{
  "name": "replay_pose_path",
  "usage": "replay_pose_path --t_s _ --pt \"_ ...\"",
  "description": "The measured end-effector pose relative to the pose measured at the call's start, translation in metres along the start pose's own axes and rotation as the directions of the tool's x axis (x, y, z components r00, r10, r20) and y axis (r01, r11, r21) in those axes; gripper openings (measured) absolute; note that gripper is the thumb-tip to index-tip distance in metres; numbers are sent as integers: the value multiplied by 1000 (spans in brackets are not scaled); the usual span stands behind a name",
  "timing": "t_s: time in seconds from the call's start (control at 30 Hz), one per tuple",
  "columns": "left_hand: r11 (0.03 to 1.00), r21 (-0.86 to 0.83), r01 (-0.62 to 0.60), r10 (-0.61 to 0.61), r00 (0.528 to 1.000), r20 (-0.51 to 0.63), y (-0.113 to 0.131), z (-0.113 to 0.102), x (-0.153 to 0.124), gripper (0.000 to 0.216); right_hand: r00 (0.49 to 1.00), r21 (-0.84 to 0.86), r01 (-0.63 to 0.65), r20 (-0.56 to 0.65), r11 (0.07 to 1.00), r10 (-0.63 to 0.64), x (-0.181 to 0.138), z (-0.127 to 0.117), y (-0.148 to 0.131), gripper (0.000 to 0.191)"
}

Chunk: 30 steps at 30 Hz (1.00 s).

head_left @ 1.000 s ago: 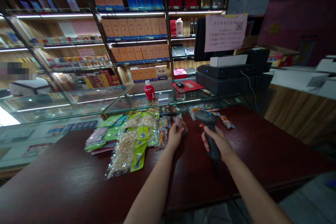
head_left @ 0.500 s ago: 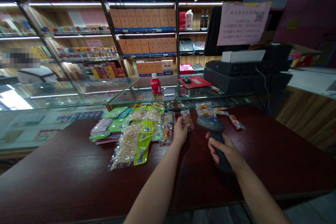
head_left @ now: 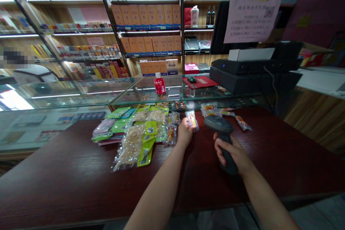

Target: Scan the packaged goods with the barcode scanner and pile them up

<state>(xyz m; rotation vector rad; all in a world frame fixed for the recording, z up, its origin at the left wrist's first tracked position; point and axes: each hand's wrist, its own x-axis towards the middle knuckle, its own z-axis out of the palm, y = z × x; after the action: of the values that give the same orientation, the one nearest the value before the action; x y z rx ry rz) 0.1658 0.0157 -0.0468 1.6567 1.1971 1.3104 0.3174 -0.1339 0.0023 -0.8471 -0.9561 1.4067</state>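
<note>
My left hand [head_left: 185, 131] is closed on a small clear snack packet [head_left: 192, 119], pinching its lower left edge; light falls on the packet's face. My right hand [head_left: 232, 151] is wrapped round the handle of a dark barcode scanner [head_left: 219, 125], whose head points left toward that packet. Just left of my left hand lie more small snack packets [head_left: 170, 133]. Beside them spread bags of pale snacks with green labels [head_left: 132, 143] and a pile of green and pink packets [head_left: 114, 124]. Several similar small packets [head_left: 210, 108] lie beyond the scanner, with one [head_left: 243, 123] off to the right.
A glass display counter [head_left: 126, 93] borders the dark wooden table [head_left: 81, 187] at the back, bearing a red bottle [head_left: 159, 84] and a mouse [head_left: 192, 79]. A monitor [head_left: 219, 28] and black cash drawer [head_left: 229, 79] stand back right. One person [head_left: 32, 73] is at far left.
The packet in my left hand has gone from shaded to brightly lit and its face shows more. The scanner has shifted slightly right. The view has tilted a little.
</note>
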Motion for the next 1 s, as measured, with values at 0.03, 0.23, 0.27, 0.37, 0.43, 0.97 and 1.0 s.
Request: replay_pose_path --t_s 0.03,0.23,0.27,0.37,0.43,0.97,1.0 --pt "1000 1 -3 3 1000 0 -2 0 1 25 1000 4 -3 -2 1000 3 0 0 -1 29" --pt "999 -34 -14 14 1000 -1 -5 1 0 33 1000 8 -20 5 1000 20 -2 1 -2 29" --pt "999 -48 -14 13 1000 -6 -4 1 0 39 1000 9 -21 6 1000 21 -2 0 -2 29" --pt "996 -91 -20 19 1000 -12 -3 1 -3 55 1000 10 -20 13 1000 20 -2 0 -1 28" --pt "994 -109 -23 22 1000 -4 -3 1 -4 58 1000 6 -10 17 1000 10 -2 0 1 28" --pt "993 -102 -64 56 995 -81 7 -2 -6 28 991 81 48 -127 996 -38 6 -6 3 31" --pt "995 -69 -78 70 991 -116 11 -6 -5 25 990 85 49 -133 995 -37 7 -7 3 32"
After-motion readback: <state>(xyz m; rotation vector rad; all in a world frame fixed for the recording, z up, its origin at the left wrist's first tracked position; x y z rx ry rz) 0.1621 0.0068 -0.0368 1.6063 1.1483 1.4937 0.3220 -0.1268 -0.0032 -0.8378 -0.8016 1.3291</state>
